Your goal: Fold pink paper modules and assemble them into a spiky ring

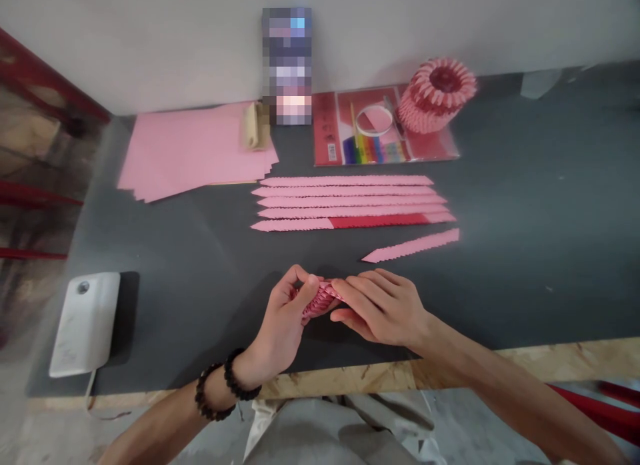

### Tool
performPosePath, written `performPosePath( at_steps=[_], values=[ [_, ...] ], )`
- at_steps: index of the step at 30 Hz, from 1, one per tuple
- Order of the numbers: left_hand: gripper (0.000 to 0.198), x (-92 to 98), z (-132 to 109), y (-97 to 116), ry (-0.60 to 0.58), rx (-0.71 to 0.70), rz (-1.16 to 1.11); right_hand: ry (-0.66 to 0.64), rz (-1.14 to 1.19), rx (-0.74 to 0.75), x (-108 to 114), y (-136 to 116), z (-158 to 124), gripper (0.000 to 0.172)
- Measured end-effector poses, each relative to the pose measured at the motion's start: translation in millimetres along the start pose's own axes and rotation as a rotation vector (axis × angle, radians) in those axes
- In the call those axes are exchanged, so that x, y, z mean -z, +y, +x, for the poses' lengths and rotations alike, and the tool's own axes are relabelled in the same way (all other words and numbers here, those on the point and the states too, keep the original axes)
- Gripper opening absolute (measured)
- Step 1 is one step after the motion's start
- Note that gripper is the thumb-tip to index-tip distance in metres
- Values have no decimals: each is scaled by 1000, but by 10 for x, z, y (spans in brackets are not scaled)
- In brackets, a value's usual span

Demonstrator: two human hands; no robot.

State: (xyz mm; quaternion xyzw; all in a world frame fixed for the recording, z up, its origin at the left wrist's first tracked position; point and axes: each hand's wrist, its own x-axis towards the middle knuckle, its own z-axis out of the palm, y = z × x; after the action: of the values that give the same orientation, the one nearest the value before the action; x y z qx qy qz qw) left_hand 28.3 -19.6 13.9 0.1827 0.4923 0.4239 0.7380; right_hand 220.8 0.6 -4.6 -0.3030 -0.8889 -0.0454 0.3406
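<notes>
On my feed, the left hand [281,322] gripped the pink folded piece [319,303]; the right hand [387,308] touched it, pinch unclear.

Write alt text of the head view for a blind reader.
A left hand holds a small folded pink piece, the right hand touching it, above a dark gray table. Beyond are mostly pink strips, pink sheets and a round, ridged pink object.

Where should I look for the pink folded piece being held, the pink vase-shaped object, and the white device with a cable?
Pink folded piece [317,304]: head view, on its exposed ridged surface.
Pink vase-shaped object [427,109]: head view, on its side.
White device [86,325]: head view, mid upper face.
</notes>
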Motion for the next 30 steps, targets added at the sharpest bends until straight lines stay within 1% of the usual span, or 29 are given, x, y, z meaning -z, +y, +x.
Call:
performPosePath(
  at_steps=[3, 5, 9, 12, 14, 17, 21, 23, 25, 27, 29, 30],
  values=[
    [36, 9, 14, 9, -34, 6, -20, 74, 108, -28, 12, 28, -21, 21],
    [34, 21, 20, 11, -54, 29, -25, 73, 137, -24, 3, 45, -38, 23],
    [33, 40, 24, 20, -61, 26, -39, 43, 96, 8, -46, 72, -113, 20],
    [34, 46, 22, 29, -88, 11, 1, 99, 67, 73, -67, 84, -195, 25],
    [35, 48, 19, 30, -85, 3, 43, 119, 63, 96, -62, 82, -232, 28],
    [35, 41, 14, 24, -83, -9, 77, 92, 67, 103, -43, 63, -244, 26],
    [31, 27, 6, 16, -143, -29, 72, 134, 26, 147, -27, 23, -208, 21],
    [31, 31, 5, 11, -131, -22, 79, 114, -16, 166, -21, 2, -174, 18],
    [31, 40, 7, 8, -82, -22, 82, 107, -23, 130, -16, -17, -134, 15],
    [31, 49, 12, 8, -42, -45, 64, 144, -6, 63, -15, -28, -101, 14],
    [29, 53, 18, 10, -51, -61, 35, 177, 2, 30, -24, -26, -88, 15],
    [28, 54, 22, 10, -70, -61, 21, 174, 1, 33, -31, -20, -90, 16]
  ],
)
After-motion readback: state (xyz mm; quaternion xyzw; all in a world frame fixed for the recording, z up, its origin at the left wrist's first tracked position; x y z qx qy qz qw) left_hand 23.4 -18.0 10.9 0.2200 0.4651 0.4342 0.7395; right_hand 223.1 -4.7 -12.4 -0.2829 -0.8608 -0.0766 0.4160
